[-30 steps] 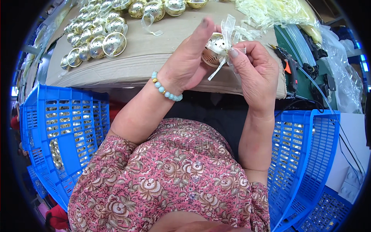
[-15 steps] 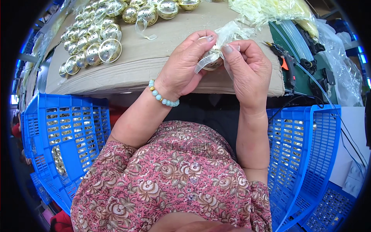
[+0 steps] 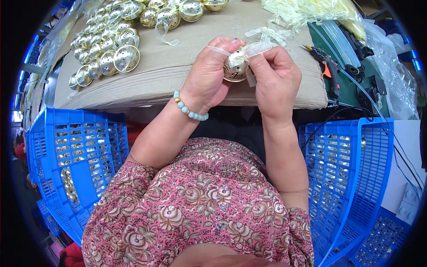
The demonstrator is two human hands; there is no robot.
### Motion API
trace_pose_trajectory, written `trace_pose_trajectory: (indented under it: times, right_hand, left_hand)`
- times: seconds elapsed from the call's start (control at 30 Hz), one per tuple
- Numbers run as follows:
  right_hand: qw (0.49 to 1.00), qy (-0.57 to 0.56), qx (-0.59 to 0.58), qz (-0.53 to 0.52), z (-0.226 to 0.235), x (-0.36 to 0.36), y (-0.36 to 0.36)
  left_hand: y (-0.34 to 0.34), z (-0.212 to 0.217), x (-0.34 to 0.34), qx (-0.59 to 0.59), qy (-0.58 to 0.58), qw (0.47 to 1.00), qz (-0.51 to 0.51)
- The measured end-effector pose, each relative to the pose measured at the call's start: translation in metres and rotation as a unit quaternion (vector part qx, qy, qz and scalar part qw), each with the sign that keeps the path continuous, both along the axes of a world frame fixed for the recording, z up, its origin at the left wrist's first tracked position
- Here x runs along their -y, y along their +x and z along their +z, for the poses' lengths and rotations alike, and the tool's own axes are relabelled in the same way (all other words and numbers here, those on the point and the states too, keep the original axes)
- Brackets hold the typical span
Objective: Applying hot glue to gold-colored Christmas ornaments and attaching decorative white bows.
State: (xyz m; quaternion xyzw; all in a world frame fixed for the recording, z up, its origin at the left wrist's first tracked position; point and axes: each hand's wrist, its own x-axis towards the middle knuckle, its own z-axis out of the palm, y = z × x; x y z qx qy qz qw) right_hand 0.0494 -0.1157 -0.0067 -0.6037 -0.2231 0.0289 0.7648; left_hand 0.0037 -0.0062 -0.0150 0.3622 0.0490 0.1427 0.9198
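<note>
We see the left hand curled around a small gold ball ornament, thumb and fingers cupping it from its left side, so that only the ball's right and lower face shows. The right hand is closed in a pinch on a sheer white ribbon at the top of the ornament, its fingertips touching the ball just right of the ribbon's knot. One ribbon end runs left from the ornament over the left thumb, another sticks out to the upper right, and a short tail hangs just right of the ornament.

The ornament is held over the near edge of a cardboard-covered table. A pale green bead bracelet circles the left wrist, below and left of the ornament.

Far left of the ornament on the cardboard lies a cluster of finished gold ornaments, with more at the top edge above the ornament. Above and right of the ornament sits a heap of loose ribbon pieces. Right of the ornament, past the cardboard's edge, lies a glue gun.

Below the ornament, to either side of the person's floral sleeves, stand a left blue crate and a right blue crate, both with gold pieces showing through their slots.
</note>
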Motion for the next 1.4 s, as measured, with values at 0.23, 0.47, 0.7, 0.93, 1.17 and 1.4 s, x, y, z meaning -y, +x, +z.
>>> trace_pose_trajectory:
  times: [0.23,0.47,0.7,0.93,1.17,1.4]
  right_hand:
    - [0.998,0.066,-0.003,0.005,0.006,0.014,-0.004]
    - [0.956,-0.137,0.247,-0.078,-0.008,0.033,-0.002]
    - [0.976,0.123,-0.044,0.175,0.006,0.065,-0.004]
    - [0.976,0.122,-0.033,0.178,0.003,0.065,-0.005]
    - [0.979,0.018,0.186,-0.076,0.004,0.073,-0.001]
    - [0.901,-0.087,0.156,-0.395,0.061,0.187,0.006]
  left_hand:
    - [0.001,0.003,-0.006,0.020,-0.040,0.993,-0.110]
    - [0.005,0.025,0.026,-0.026,-0.121,0.977,-0.173]
    - [0.009,0.013,0.034,0.008,-0.035,0.988,-0.150]
    - [0.008,0.016,0.040,0.049,0.128,0.984,-0.115]
    - [0.006,0.024,0.057,0.014,0.087,0.985,-0.148]
    - [0.054,0.051,-0.012,-0.006,0.592,0.805,-0.031]
